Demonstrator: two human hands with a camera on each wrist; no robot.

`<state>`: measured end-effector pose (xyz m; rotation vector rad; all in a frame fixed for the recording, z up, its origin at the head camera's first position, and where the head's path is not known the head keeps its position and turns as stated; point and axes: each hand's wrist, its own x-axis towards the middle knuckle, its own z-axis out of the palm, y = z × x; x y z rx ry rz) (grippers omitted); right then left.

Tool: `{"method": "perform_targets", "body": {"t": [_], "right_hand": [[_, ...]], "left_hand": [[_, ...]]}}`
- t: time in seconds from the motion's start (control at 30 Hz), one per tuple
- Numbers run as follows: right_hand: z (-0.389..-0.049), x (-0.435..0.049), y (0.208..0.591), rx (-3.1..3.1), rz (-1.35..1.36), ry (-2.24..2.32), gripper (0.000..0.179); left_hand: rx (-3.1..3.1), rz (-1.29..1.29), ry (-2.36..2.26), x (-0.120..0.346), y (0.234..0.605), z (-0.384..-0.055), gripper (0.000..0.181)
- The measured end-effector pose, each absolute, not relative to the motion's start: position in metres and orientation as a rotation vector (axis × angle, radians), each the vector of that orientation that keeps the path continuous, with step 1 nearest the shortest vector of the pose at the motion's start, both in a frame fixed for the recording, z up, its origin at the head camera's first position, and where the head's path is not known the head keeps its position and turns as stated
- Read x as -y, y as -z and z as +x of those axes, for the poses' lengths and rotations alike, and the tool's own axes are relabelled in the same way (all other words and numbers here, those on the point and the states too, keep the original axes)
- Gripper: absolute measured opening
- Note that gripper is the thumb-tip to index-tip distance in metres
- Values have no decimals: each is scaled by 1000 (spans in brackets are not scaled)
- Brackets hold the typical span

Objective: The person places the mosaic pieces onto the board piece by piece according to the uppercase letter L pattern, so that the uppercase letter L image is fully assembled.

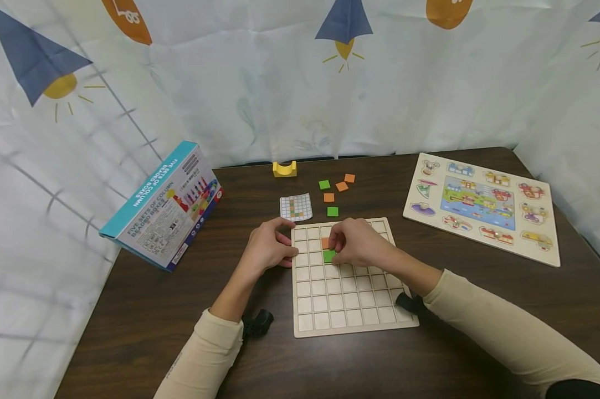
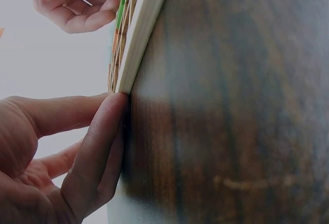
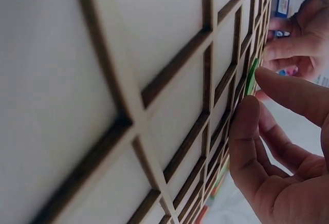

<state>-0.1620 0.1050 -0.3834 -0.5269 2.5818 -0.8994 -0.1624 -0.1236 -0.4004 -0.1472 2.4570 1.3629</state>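
Note:
A wooden grid board lies on the table before me. My left hand holds its left edge; in the left wrist view the fingertips meet at the board's rim. Over the upper part of the grid, my right hand pinches a green square tile between thumb and finger. In the right wrist view this green tile stands slightly tilted at the cells. Just above it, an orange tile sits in a cell, partly covered by the right fingers.
Behind the board lie a small pattern card, loose green tiles and orange tiles. A yellow holder stands at the table's back edge. A box is at left, a picture puzzle board at right.

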Motion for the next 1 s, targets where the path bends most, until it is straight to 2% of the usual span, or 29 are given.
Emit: {"method": "perform_targets", "body": {"t": [0.37,1.0], "right_hand": [[-169,-113,384,-2597,-547,927,15],[-190,-125,379,-2626,-508,931,16]], "left_hand": [[-2450,-145,-1377,124,400,-162,62],[-2450,-161,-1362,124,401,-164,60]]}}
